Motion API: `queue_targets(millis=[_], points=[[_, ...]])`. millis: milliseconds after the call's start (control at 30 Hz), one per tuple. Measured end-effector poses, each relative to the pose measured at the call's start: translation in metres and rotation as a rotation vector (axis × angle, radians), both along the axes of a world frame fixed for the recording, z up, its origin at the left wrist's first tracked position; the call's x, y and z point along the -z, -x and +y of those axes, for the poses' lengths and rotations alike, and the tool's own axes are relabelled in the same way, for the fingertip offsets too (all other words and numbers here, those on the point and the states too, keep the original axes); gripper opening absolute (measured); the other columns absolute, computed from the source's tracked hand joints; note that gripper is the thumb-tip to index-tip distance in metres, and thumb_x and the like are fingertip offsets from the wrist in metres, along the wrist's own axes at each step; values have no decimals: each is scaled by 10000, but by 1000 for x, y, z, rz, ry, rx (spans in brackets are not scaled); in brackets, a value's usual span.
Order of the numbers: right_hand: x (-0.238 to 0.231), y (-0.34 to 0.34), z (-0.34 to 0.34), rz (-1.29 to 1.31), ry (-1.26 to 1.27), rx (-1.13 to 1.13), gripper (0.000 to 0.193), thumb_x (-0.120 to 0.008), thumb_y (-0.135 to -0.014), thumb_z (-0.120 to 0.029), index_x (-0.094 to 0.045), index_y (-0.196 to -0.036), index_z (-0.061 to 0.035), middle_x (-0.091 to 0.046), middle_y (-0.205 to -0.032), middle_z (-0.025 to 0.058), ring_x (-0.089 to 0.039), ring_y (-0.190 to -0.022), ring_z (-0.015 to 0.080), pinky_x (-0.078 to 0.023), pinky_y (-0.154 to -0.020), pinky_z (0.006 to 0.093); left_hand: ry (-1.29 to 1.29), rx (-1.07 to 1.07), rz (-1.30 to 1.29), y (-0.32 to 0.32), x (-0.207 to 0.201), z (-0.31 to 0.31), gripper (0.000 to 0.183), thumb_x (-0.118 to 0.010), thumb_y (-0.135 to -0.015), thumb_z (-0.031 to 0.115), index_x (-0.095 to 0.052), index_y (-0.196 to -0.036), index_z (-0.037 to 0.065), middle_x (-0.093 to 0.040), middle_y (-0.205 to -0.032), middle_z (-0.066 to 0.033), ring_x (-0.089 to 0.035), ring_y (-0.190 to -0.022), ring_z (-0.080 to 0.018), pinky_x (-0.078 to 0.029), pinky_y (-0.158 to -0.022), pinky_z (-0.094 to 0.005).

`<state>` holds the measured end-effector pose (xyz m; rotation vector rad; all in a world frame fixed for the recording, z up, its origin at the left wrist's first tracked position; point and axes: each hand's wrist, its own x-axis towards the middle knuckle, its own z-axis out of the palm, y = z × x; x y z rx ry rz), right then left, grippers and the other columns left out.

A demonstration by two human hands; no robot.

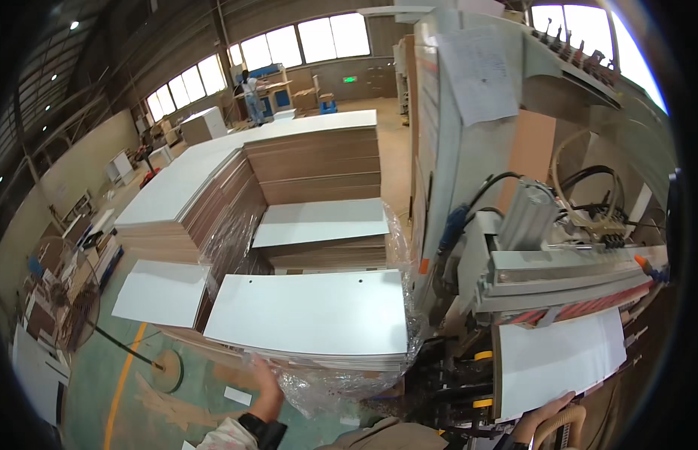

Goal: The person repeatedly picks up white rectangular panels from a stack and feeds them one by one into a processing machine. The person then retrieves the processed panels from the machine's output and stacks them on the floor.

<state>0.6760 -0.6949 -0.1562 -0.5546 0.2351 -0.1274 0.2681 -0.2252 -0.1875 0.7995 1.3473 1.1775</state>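
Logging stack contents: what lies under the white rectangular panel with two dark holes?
Thin white stacked panel edges and, lower, crumpled clear plastic film; the faces beneath are covered.

- The green floor (90, 386), marked with a yellow line (124, 386), carried the round base (167, 371) of a pedestal fan.
- Right of that base, flat brown scraps (173, 405) and a small white offcut (237, 396) lay on it.
- What bore the film-wrapped panel stack (308, 311) could not be made out.
- The machine's dark support frame (461, 391), with yellow rollers (482, 355), carried a white panel (559, 360), lying flat.
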Motion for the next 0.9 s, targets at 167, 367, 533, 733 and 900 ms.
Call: queue_targets(millis=[167, 367, 533, 733, 900], points=[[-1, 12, 11, -67, 393, 49, 521, -315, -966, -364, -279, -1360, -23, -349, -1365, 172, -404, -1198, 281, -322, -1022, 347, -143, -194, 400, 21, 5, 72, 644, -448, -911, 307, -193, -1359, -79, -334, -1352, -250, -382, -1214, -328, -308, -1008, -377], [114, -35, -77, -103, 524, 188, 482, -336, -973, -315, -331, -1328, 11, -372, -1340, 147, -387, -1182, 244, -288, -1028, 327, 63, -18, 999, 6, 5, 90, 646, -465, -892, 314, -222, -1354, -68, -340, -1364, -247, -396, -1210, -363, -307, -1012, -407], [48, -14, -14, -20, 658, 454, 455, -353, -974, -271, -369, -1312, 34, -443, -1278, 139, -413, -1156, 245, -297, -1018, 326, -270, 33, 1172, 4, -2, 126, 605, -470, -896, 303, -258, -1333, -58, -373, -1322, -225, -417, -1166, -339, -327, -977, -396], [60, -18, -4, -1, 727, 632, 431, -382, -964, -232, -371, -1307, 29, -409, -1324, 168, -351, -1248, 250, -237, -1058, 325, -691, 263, 803, -100, -59, 77, 557, -477, -900, 290, -301, -1308, -46, -414, -1271, -199, -443, -1113, -310, -351, -934, -383], [13, 4, 12, 182, 1058, 683, 449, -364, -967, -257, -358, -1315, 27, -325, -1384, 187, -289, -1296, 289, -208, -1075, 334, -714, 621, 516, -166, -96, 6, 517, -482, -904, 279, -337, -1287, -36, -447, -1229, -178, -465, -1069, -287, -371, -898, -372]])
